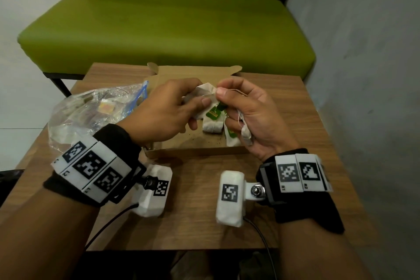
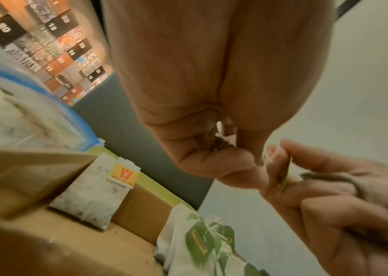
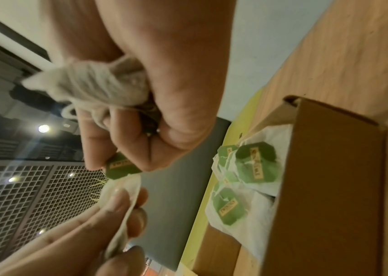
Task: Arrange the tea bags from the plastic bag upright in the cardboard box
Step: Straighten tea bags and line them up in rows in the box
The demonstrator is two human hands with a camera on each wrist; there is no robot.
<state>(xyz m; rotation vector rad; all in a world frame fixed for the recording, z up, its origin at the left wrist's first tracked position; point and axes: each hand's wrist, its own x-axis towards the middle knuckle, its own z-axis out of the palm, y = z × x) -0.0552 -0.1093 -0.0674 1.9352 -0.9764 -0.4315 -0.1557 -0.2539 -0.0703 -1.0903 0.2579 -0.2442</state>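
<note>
Plainly, held bag: a soft white paper tea bag [image 1: 205,93] is up between both hands, above the open brown cardboard box [image 1: 193,145]
Left hand: the left hand [image 1: 168,109] pinches the bag's paper body between thumb and curled fingers
Right hand: the right hand [image 1: 247,111] pinches a small green paper tag [image 3: 121,166] with thumb and forefinger; its lower fingers curl round another crumpled white bag [image 3: 89,84]
Box contents: several white bags with green tags [image 3: 247,179] lean by the right wall; one bag with an orange tag [image 2: 98,194] stands against the far wall
Supply: a clear plastic zip bag [image 1: 91,113] lies left of the box, more bags inside
Handling: likely very light, limp, easily torn; the thread may snag; best taken by the flat sides, not the tag
</note>
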